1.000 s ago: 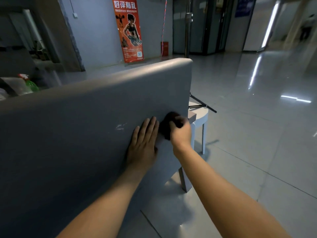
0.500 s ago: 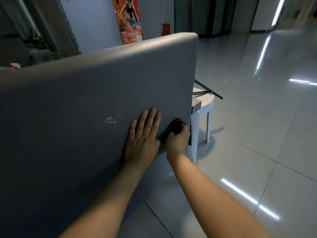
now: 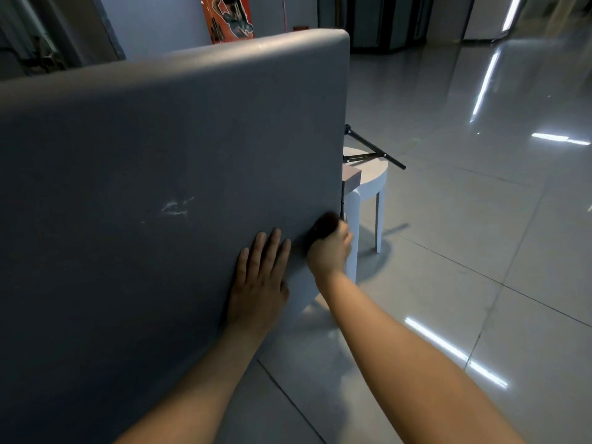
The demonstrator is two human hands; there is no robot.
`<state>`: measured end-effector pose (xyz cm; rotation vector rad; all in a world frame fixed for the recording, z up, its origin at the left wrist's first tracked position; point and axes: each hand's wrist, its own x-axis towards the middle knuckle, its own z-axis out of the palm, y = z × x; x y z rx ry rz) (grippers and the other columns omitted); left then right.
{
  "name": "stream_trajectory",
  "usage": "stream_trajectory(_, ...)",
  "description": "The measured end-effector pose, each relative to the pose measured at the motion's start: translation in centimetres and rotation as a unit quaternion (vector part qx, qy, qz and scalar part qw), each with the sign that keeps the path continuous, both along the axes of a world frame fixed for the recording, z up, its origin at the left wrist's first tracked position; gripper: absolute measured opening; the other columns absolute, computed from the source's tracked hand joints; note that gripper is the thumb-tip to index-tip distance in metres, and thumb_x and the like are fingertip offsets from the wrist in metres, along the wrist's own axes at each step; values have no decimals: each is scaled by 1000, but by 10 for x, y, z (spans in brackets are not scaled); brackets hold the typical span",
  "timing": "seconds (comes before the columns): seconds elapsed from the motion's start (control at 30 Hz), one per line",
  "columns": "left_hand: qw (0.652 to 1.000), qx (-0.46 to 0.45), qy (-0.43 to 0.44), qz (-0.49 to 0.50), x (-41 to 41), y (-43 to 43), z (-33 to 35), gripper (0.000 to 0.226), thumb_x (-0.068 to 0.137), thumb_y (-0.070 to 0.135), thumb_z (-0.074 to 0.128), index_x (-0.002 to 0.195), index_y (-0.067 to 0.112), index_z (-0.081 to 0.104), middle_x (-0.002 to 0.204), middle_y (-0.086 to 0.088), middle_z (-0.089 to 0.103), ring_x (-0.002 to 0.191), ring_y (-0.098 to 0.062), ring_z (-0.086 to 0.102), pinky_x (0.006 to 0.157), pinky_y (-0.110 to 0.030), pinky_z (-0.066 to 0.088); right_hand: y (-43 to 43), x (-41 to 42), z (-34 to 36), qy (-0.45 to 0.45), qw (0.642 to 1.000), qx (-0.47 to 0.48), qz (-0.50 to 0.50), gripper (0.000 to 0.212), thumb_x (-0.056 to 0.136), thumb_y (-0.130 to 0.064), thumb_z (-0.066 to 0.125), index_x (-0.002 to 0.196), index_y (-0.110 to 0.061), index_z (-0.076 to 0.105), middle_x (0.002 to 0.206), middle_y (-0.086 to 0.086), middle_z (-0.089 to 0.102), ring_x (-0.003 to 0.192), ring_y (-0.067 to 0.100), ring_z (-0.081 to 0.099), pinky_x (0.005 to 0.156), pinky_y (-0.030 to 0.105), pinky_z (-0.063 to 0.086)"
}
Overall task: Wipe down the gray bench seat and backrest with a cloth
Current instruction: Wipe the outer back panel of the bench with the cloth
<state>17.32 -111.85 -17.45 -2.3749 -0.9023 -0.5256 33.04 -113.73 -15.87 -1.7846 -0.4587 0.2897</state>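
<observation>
The gray backrest (image 3: pixel 166 149) of the bench fills the left and middle of the head view; I see its rear face, which carries a small white scuff. My left hand (image 3: pixel 259 280) lies flat against that face near its lower right part, fingers straight. Just to the right, my right hand (image 3: pixel 330 251) grips a dark cloth (image 3: pixel 325 225) and holds it against the backrest close to its right edge. The bench seat is hidden behind the backrest.
A white round stool (image 3: pixel 368 184) stands right beside the backrest's right edge, with a black folded stand (image 3: pixel 374 149) lying across it. Glossy tiled floor (image 3: pixel 464 251) spreads to the right. An orange poster (image 3: pixel 229 17) hangs on the far wall.
My right hand has carried the cloth down the backrest's right edge, from about mid height to lower. The left hand has stayed flat on the panel. My view has tilted down and closer.
</observation>
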Motion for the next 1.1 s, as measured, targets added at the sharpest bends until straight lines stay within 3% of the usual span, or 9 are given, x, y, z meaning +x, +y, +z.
stream_trajectory(0.13, 1000, 10, -11, -5, 2, 8, -9, 97, 88, 46, 67, 163, 18, 13, 171, -8, 1, 157, -30, -5, 125, -48, -8, -10, -9, -84, 239, 966, -90, 34, 55, 96, -21, 49, 148, -11, 34, 151, 16, 40, 134, 39, 42, 110, 52, 41)
stream_trajectory(0.23, 1000, 21, -9, -7, 2, 11, -12, 96, 89, 47, 65, 163, 18, 11, 171, -9, 0, 157, -31, -6, 124, -48, -9, -1, -28, -101, 336, 942, -8, -18, 53, 94, -29, 50, 145, -19, 40, 144, 11, 49, 124, 35, 53, 107, 54, 47)
stream_trajectory(0.37, 1000, 25, -3, -6, 1, 11, -14, 92, 93, 49, 60, 163, 18, 9, 171, -8, -1, 156, -30, -8, 125, -47, -10, 0, -33, -78, 342, 932, 117, -28, 19, 97, -20, 49, 115, -22, 51, 121, 10, 62, 109, 31, 63, 96, 53, 55)
stream_trajectory(0.47, 1000, 16, -6, -15, -1, 11, -13, 91, 93, 48, 58, 163, 18, 9, 171, -8, -2, 156, -30, -9, 124, -47, -11, -5, -36, -62, 301, 945, 124, -22, 19, 91, -12, 49, 107, -23, 51, 114, 10, 63, 106, 33, 63, 89, 53, 57)
stream_trajectory(0.57, 1000, 3, -5, -28, -2, 9, -10, 92, 92, 46, 60, 163, 17, 11, 171, -8, -1, 156, -30, -8, 124, -47, -11, -13, -44, -46, 248, 958, 137, 33, 23, 91, -13, 50, 114, -16, 54, 110, 13, 66, 99, 36, 65, 72, 45, 58)
stream_trajectory(0.7, 1000, 8, -18, -24, -4, 7, -5, 91, 92, 44, 59, 163, 11, 11, 171, -8, 3, 157, -29, -4, 126, -45, -8, -21, -53, -14, 163, 969, 118, 143, 25, 95, -10, 54, 115, -24, 58, 112, 4, 66, 105, 25, 65, 88, 45, 58)
stream_trajectory(0.9, 991, -81, -50, -97, -19, -16, 16, 81, 86, 25, 71, 156, 11, 35, 167, -8, 23, 155, -28, 15, 126, -44, 10, -43, -58, -6, 214, 961, 118, 127, 17, 100, -12, 51, 112, -11, 64, 95, 10, 71, 77, 23, 64, 52, 29, 48)
stream_trajectory(1.0, 982, -93, -101, -130, -42, -26, 35, 58, 87, 18, 68, 144, 12, 55, 159, -8, 40, 149, -27, 32, 118, -43, 30, -46, -68, -1, 227, 959, 100, 139, 22, 100, -14, 50, 117, -10, 63, 107, 20, 71, 85, 33, 68, 59, 36, 54)
stream_trajectory(1.1, 981, -41, -131, -133, -71, -38, 62, 50, 89, 21, 49, 137, 14, 62, 155, -8, 47, 146, -29, 38, 118, -46, 25, -47, -85, 26, 235, 954, 123, 143, 27, 97, -17, 59, 124, -21, 57, 118, 13, 67, 105, 36, 67, 86, 56, 59)
